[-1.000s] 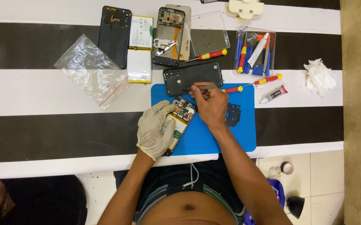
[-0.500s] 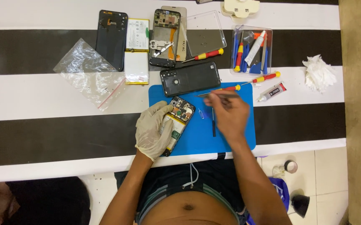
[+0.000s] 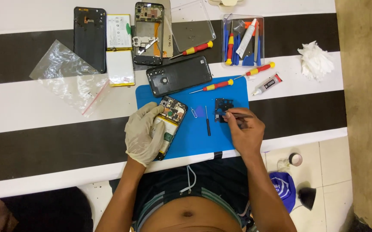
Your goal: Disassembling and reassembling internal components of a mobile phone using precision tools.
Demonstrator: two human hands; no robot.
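While your gloved left hand (image 3: 144,134) grips the opened phone (image 3: 169,124), your right fingers (image 3: 228,115) pinch tweezers (image 3: 237,114) on the removed black cover plate (image 3: 223,108) at centre frame; reassembly remains.

Opened phone (image 3: 168,124) with exposed circuit board, tilted on blue mat; small black plastic part (image 3: 223,109) to its right.

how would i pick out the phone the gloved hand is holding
Find the blue mat at the table's near edge. On its left side, the gloved left hand grips an opened phone. Unlike the closed black phone back above it, its circuit board and battery show.
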